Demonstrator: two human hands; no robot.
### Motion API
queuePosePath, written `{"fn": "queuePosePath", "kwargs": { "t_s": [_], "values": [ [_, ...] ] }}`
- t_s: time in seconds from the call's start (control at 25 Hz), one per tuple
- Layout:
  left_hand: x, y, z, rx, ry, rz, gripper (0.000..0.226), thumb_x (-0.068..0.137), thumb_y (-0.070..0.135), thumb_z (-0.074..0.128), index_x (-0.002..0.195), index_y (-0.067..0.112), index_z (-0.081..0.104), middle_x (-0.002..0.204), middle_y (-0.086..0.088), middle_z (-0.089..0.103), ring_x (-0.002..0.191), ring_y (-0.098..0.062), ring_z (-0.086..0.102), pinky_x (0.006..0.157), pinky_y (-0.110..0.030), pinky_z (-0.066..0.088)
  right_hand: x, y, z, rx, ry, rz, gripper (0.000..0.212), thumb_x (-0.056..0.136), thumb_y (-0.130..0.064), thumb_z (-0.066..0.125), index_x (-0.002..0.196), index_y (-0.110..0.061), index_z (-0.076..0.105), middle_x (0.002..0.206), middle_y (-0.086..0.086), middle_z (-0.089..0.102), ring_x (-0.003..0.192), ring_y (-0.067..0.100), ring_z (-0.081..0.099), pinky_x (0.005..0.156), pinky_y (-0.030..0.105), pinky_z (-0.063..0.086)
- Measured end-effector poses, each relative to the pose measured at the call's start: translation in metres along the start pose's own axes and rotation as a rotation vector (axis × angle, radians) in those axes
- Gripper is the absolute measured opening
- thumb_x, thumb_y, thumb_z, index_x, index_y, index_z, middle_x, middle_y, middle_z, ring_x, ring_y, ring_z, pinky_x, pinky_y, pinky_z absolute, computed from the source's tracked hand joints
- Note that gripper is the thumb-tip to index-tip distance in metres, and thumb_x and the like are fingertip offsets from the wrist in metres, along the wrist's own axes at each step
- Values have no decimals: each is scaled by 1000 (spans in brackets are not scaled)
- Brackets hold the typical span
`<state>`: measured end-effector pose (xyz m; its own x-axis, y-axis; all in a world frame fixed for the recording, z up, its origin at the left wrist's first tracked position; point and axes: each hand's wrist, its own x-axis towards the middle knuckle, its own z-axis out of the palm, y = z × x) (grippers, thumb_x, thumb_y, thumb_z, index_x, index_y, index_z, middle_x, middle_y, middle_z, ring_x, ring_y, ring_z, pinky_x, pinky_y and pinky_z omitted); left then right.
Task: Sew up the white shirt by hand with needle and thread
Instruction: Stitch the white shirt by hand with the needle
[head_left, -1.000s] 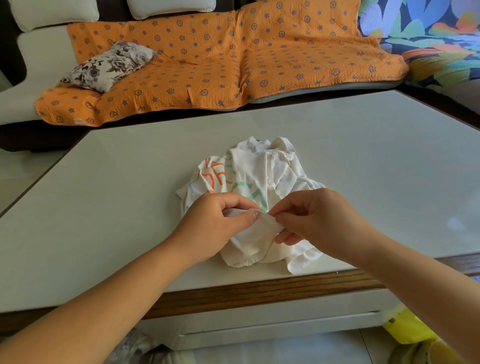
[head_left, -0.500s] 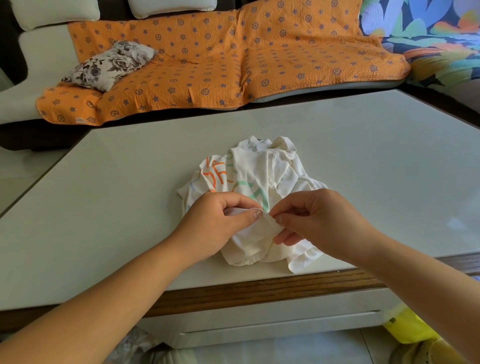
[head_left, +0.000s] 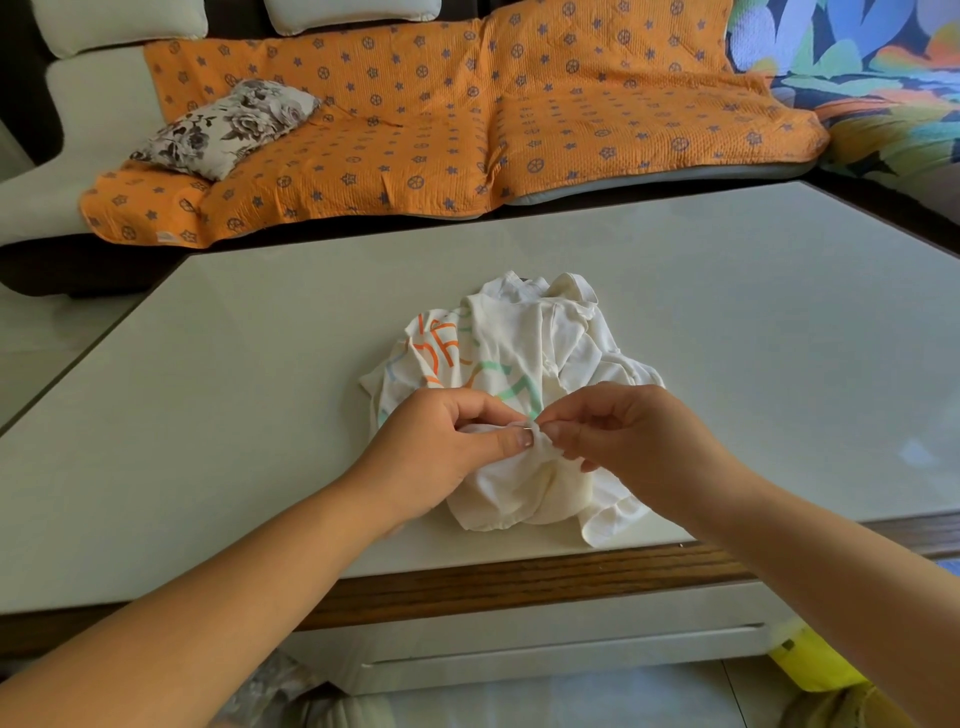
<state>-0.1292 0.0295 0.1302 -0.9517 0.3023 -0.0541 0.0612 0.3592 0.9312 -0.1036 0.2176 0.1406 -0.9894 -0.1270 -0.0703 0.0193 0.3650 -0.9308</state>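
Note:
The white shirt (head_left: 524, 353), crumpled, with orange and green print, lies near the front edge of the pale table (head_left: 234, 415). My left hand (head_left: 441, 441) pinches a raised fold of the shirt between thumb and fingers. Facing it, my right hand (head_left: 623, 431) pinches at the same fold, fingertips almost touching the left thumb. A thin glint shows between the two hands at the fold; I cannot tell whether it is the needle. No thread can be made out.
A sofa with an orange patterned cover (head_left: 441, 114) and a floral cushion (head_left: 228, 127) stands behind the table. The table has a wooden front rim (head_left: 519, 582). Something yellow (head_left: 815, 660) sits on the floor at the lower right.
Both hands stay at the same fold. The right fingertips have shifted slightly up and closer to the left thumb; the fold is bunched a little higher.

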Motion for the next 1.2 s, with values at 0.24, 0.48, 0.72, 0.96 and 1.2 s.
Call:
{"fn": "queuePosePath", "kwargs": {
  "t_s": [0.24,0.48,0.72,0.96,1.2],
  "values": [
    [0,-2,1,-109,15,-29,8,77,23,76,86,24,77,93,5,77,93,-5,69,85,-19,50,-1,-2,0,46,14,0,16,87,-14,70,81,-27,77,62,-7,70,54,1,59,64,16,53],
    [1,-2,2,-142,29,-46,23,63,38,76,81,25,78,93,3,77,95,-12,70,92,-29,53,-2,-2,1,21,20,27,12,89,-9,67,88,-18,75,73,-3,75,64,8,71,69,15,56],
    [0,1,2,-163,10,-38,18,62,35,77,76,25,78,87,3,76,87,-7,69,81,-21,50,0,-3,-2,-20,34,26,12,88,-15,68,81,-22,73,65,-3,70,60,7,66,59,17,54],
    [0,1,4,-150,14,-51,9,71,26,78,79,22,77,86,4,76,85,-6,69,77,-17,51,-3,-6,-1,-51,31,14,15,90,-12,63,89,-24,71,68,-3,72,55,3,64,57,10,49],
    [0,3,6,-132,42,-50,33,64,42,76,87,20,78,90,2,77,91,-13,70,86,-29,53,-12,-9,8,-39,83,-101,8,90,-25,65,89,-32,70,72,-8,73,61,4,68,64,15,53]
  ]
}}
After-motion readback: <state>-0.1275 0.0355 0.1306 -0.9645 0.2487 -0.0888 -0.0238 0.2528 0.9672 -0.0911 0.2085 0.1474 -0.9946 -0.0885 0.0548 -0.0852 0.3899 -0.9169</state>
